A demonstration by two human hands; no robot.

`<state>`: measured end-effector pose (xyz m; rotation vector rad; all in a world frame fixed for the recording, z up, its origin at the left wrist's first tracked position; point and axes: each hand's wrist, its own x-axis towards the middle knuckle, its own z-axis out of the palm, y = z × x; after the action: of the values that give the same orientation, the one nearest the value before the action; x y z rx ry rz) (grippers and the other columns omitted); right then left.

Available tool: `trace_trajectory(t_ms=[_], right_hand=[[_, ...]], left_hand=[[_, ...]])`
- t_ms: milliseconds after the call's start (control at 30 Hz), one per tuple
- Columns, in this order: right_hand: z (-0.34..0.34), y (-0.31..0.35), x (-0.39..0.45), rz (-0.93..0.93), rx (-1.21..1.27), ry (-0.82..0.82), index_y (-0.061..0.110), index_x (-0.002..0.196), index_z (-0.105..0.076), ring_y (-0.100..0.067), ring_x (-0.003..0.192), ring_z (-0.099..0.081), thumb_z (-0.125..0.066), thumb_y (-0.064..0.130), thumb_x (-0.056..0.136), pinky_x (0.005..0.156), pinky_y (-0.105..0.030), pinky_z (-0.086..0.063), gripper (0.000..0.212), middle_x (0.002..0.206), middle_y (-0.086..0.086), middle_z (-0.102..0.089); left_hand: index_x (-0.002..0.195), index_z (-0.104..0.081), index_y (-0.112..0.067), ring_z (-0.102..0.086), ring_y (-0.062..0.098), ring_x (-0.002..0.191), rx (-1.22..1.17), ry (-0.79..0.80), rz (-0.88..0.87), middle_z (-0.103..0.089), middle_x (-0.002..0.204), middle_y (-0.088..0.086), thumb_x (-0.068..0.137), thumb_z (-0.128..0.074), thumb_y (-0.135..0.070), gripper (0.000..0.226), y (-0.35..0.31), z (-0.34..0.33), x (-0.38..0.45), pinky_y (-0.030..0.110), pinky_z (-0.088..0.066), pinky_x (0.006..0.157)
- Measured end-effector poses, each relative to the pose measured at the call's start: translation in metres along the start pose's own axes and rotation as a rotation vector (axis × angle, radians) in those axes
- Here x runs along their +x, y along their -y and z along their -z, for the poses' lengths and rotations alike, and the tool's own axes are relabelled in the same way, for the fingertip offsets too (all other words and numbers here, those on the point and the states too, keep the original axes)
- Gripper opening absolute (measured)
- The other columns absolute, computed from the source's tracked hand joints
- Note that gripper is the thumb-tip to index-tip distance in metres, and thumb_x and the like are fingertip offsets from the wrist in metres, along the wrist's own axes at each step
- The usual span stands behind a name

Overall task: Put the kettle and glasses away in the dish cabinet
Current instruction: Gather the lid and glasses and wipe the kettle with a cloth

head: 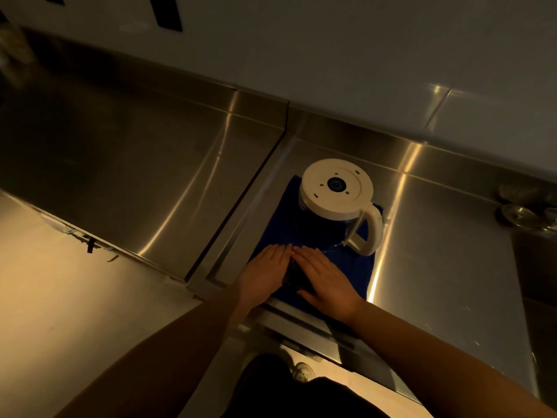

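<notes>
Your kettle point(337, 206) stands upside down on a dark blue cloth point(355, 267) spread over the stainless steel counter point(437, 267), its cream base plate facing up and its cream handle curving off on the side away from the counter seam. The kettle's glass body looks dark against the cloth. Just in front of the kettle, nearer to you, both of your hands lie side by side on the same cloth. Your left hand point(265, 273) has its fingers straight and flat, with the tips pointing toward the kettle. Your right hand point(327, 279) lies the same way, fingers extended and close together, so neither grip is closed around anything. Between the two hands a dark object point(294, 276) shows, and your palms rest against it, but it is too dim to tell whether it is one of the glasses. The fingertips of both hands stop just short of the kettle's body. Well apart from the kettle, at the far end of the counter beyond its handle, some small shiny metal pieces point(521, 215) sit near the wall.
</notes>
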<state>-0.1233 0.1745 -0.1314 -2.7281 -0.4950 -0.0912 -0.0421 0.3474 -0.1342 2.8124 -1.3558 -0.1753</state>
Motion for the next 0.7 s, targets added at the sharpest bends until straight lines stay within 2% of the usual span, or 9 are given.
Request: trace_trajectory(t_ms=[133,233,367,467,533,600,700], right_hand=[[0.003,-0.003,0.001,-0.079,-0.013,0.036,0.013,0.149,-0.020,-0.023,0.142,-0.018,-0.076,0.032,0.075,0.113,-0.033,-0.020,0.095,0.154,-0.010,-0.023],[0.003,-0.001,0.001,-0.129,-0.020,0.043,0.009,0.148,-0.024,-0.028,0.139,-0.025,-0.077,0.030,0.073,0.111,-0.038,-0.032,0.094,0.150,-0.014,-0.028],[0.012,0.005,0.003,-0.125,-0.016,-0.001,0.003,0.141,-0.034,-0.029,0.128,-0.039,-0.073,0.031,0.072,0.098,-0.040,-0.045,0.085,0.139,-0.016,-0.040],[0.024,0.009,0.004,-0.088,-0.030,-0.062,0.006,0.137,-0.039,-0.026,0.121,-0.044,-0.069,0.042,0.073,0.099,-0.033,-0.043,0.079,0.134,-0.014,-0.045],[0.033,0.010,0.004,-0.064,-0.042,-0.090,0.009,0.136,-0.038,-0.024,0.119,-0.044,-0.067,0.050,0.074,0.100,-0.029,-0.039,0.080,0.132,-0.012,-0.046],[0.039,0.011,0.004,-0.054,-0.050,-0.102,0.010,0.136,-0.036,-0.022,0.117,-0.045,-0.067,0.053,0.073,0.099,-0.028,-0.039,0.083,0.130,-0.011,-0.047],[0.039,0.013,0.006,-0.071,-0.053,-0.115,0.009,0.137,-0.036,-0.022,0.117,-0.044,-0.067,0.055,0.073,0.099,-0.027,-0.038,0.085,0.130,-0.012,-0.048]], left_hand=[[0.149,-0.002,-0.005,-0.026,0.025,0.138,-0.045,0.006,-0.002,-0.027,0.151,0.013,0.089,-0.061,-0.027,0.087,0.001,0.007,0.001,0.029,-0.011,0.115],[0.149,0.004,-0.005,-0.026,0.027,0.138,-0.067,-0.005,-0.017,-0.026,0.151,0.014,0.090,-0.059,-0.020,0.088,-0.001,0.010,0.001,0.030,-0.012,0.115],[0.149,0.006,-0.006,-0.031,0.028,0.135,-0.094,-0.032,-0.079,-0.029,0.149,0.016,0.092,-0.055,-0.014,0.084,-0.003,0.012,0.004,0.032,-0.020,0.113],[0.150,0.004,-0.010,-0.037,0.026,0.131,-0.206,-0.031,-0.101,-0.034,0.145,0.014,0.093,-0.055,-0.019,0.083,-0.001,0.017,0.008,0.032,-0.029,0.110],[0.150,0.000,-0.011,-0.035,0.025,0.133,-0.312,-0.023,-0.120,-0.032,0.148,0.012,0.092,-0.058,-0.026,0.084,0.001,0.022,0.009,0.031,-0.029,0.109],[0.150,-0.005,-0.011,-0.033,0.024,0.135,-0.422,-0.015,-0.144,-0.030,0.150,0.011,0.090,-0.061,-0.029,0.085,0.001,0.024,0.009,0.029,-0.028,0.109],[0.149,-0.016,-0.011,-0.039,0.023,0.129,-0.509,-0.033,-0.157,-0.036,0.145,0.010,0.089,-0.062,-0.028,0.077,0.000,0.022,0.007,0.027,-0.034,0.101]])
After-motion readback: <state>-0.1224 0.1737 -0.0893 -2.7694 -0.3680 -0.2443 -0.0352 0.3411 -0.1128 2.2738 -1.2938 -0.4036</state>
